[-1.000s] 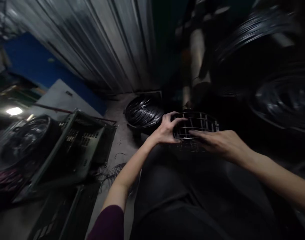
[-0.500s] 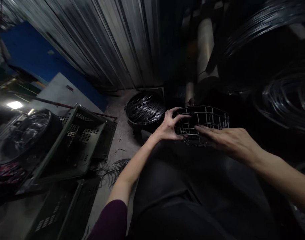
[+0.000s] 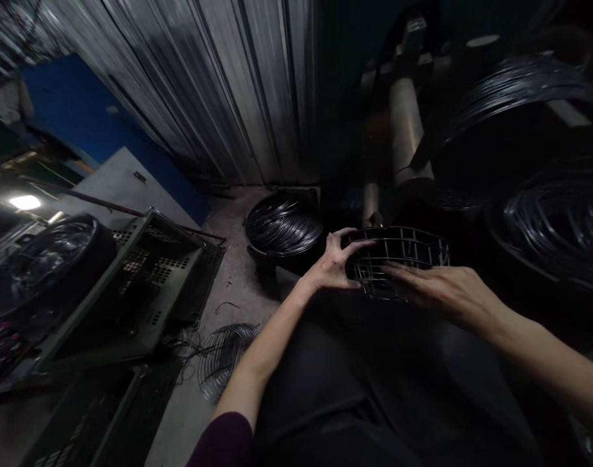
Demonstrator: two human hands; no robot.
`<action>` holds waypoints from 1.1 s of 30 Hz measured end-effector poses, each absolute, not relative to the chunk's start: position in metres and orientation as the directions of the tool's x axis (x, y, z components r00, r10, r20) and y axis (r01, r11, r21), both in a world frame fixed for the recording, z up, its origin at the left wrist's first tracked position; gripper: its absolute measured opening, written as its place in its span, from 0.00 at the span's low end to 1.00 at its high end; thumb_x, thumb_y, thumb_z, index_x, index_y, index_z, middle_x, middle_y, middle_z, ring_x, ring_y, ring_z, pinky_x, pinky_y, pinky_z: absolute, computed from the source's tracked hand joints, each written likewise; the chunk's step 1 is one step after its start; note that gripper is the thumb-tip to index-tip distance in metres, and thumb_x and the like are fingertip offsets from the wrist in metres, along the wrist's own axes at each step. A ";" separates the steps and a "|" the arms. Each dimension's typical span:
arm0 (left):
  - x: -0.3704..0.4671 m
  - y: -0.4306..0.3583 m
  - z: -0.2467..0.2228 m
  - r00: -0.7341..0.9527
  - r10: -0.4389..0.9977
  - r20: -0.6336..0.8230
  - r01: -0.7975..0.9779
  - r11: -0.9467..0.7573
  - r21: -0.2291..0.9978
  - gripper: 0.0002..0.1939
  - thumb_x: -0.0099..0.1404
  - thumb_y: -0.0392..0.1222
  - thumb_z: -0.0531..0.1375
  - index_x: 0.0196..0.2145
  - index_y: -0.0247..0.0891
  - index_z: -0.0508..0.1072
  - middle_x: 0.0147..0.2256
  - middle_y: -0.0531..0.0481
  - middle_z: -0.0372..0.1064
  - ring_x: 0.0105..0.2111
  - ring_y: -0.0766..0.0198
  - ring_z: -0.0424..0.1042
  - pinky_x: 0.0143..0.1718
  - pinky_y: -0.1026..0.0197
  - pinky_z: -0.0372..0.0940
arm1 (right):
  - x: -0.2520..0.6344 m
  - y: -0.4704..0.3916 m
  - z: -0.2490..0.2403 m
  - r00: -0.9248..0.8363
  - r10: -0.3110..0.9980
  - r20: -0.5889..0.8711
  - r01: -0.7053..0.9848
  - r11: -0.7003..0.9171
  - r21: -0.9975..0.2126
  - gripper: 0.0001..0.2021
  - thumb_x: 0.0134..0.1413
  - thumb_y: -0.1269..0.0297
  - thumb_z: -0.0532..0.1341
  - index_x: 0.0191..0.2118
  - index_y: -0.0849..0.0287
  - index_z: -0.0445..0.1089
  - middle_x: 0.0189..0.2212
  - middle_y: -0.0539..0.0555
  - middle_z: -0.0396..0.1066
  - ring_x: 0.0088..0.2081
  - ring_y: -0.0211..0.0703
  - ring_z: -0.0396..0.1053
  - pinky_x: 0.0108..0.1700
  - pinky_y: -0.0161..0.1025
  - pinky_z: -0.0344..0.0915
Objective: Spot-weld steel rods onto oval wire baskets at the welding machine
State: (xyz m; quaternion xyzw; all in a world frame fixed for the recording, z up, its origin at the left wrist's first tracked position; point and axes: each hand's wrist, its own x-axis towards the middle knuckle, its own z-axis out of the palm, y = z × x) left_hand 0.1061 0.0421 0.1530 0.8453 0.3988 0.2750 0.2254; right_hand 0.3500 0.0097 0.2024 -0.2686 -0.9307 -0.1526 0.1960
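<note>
A round wire basket or cage (image 3: pixel 406 250) of thin metal rods is held above my dark apron (image 3: pixel 374 363). My left hand (image 3: pixel 337 263) grips its left side, with the thumb below and the fingers spread over the rim. My right hand (image 3: pixel 437 282) lies along its near right side, fingers pointing left against the wires; its fingertips are slightly blurred. The far side of the basket is dark and hard to make out.
A tub of black wire (image 3: pixel 284 224) stands beyond my left hand. Green crates (image 3: pixel 179 285) and a loose wire coil (image 3: pixel 221 363) lie left. A metal roller (image 3: pixel 406 123) and large wire coils (image 3: pixel 558 220) are at the right.
The whole view has shifted, so the basket and both hands appear slightly lower. Both hands keep nearly the same places on the basket.
</note>
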 end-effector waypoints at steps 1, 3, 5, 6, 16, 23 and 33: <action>0.106 0.045 0.154 0.524 0.803 0.284 0.556 -0.575 0.600 0.49 0.44 0.52 0.73 0.62 0.40 0.63 0.63 0.34 0.48 0.65 0.38 0.47 0.65 0.33 0.48 | 0.351 0.012 0.201 -0.774 0.455 0.440 0.570 0.803 0.174 0.18 0.62 0.74 0.51 0.49 0.57 0.76 0.43 0.52 0.77 0.22 0.35 0.71 0.20 0.32 0.63; 0.107 0.052 0.156 0.517 0.808 0.282 0.565 -0.569 0.597 0.48 0.44 0.53 0.73 0.62 0.42 0.64 0.63 0.35 0.47 0.66 0.38 0.46 0.65 0.32 0.47 | 0.353 0.019 0.199 -0.762 0.484 0.430 0.594 0.786 0.170 0.17 0.62 0.71 0.53 0.50 0.56 0.75 0.44 0.52 0.77 0.23 0.37 0.72 0.20 0.34 0.63; 0.107 0.057 0.160 0.522 0.808 0.273 0.569 -0.568 0.595 0.47 0.44 0.51 0.73 0.61 0.44 0.64 0.64 0.35 0.47 0.66 0.37 0.46 0.64 0.32 0.46 | 0.355 0.024 0.197 -0.753 0.510 0.416 0.615 0.770 0.168 0.17 0.62 0.69 0.54 0.52 0.54 0.75 0.44 0.51 0.77 0.23 0.39 0.72 0.20 0.35 0.63; 0.108 0.059 0.161 0.525 0.808 0.267 0.571 -0.567 0.594 0.47 0.44 0.50 0.73 0.61 0.44 0.64 0.64 0.35 0.47 0.66 0.37 0.46 0.64 0.32 0.47 | 0.355 0.025 0.196 -0.751 0.521 0.406 0.621 0.767 0.163 0.17 0.62 0.68 0.54 0.52 0.53 0.75 0.44 0.51 0.77 0.24 0.39 0.72 0.20 0.35 0.63; 0.105 0.065 0.163 0.535 0.799 0.274 0.546 -0.575 0.610 0.47 0.45 0.45 0.73 0.62 0.40 0.63 0.63 0.35 0.48 0.66 0.41 0.48 0.65 0.37 0.51 | 0.357 0.034 0.194 -0.726 0.603 0.332 0.664 0.740 0.108 0.18 0.60 0.67 0.55 0.54 0.52 0.73 0.44 0.48 0.76 0.25 0.39 0.73 0.20 0.36 0.60; 0.104 0.075 0.164 0.524 0.811 0.260 0.526 -0.548 0.651 0.46 0.45 0.46 0.72 0.61 0.41 0.64 0.62 0.37 0.49 0.65 0.42 0.49 0.66 0.38 0.52 | 0.352 0.032 0.199 -0.638 0.733 0.236 0.762 0.645 0.060 0.19 0.61 0.68 0.54 0.55 0.49 0.72 0.46 0.48 0.76 0.31 0.39 0.75 0.23 0.34 0.56; 0.104 0.107 0.158 0.493 0.816 0.302 0.537 -0.559 0.632 0.46 0.43 0.47 0.73 0.60 0.37 0.66 0.61 0.35 0.52 0.64 0.41 0.51 0.65 0.38 0.52 | 0.339 0.047 0.193 -0.418 0.842 0.342 0.873 0.476 -0.104 0.15 0.64 0.60 0.55 0.50 0.51 0.76 0.43 0.52 0.77 0.29 0.37 0.71 0.25 0.34 0.54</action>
